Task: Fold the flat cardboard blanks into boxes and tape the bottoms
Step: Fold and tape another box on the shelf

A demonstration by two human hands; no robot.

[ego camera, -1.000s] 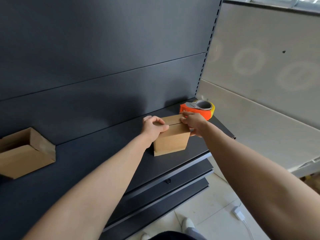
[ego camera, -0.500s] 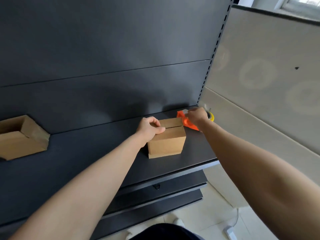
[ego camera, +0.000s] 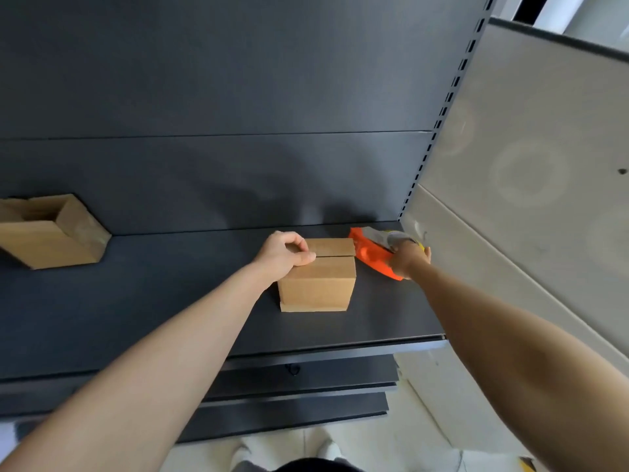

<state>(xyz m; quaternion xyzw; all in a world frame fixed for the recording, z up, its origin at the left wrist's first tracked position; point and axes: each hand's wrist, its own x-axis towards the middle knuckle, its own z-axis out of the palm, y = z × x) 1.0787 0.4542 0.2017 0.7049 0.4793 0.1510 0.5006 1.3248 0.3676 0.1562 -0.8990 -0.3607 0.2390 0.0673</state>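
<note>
Left hand [ego camera: 284,255], right hand [ego camera: 409,261] both curled

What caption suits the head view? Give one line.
Left hand holds the folded box shut on the shelf while the right hand grips the orange tape dispenser.

text: none legible | box [ego camera: 316,284] — plain | tape dispenser [ego camera: 372,255] — unmarked

Left hand [ego camera: 284,253] presses the 2 closed flaps of the box [ego camera: 318,275] (seam untaped) while right hand [ego camera: 408,260] grips the orange tape dispenser [ego camera: 371,255].
</note>
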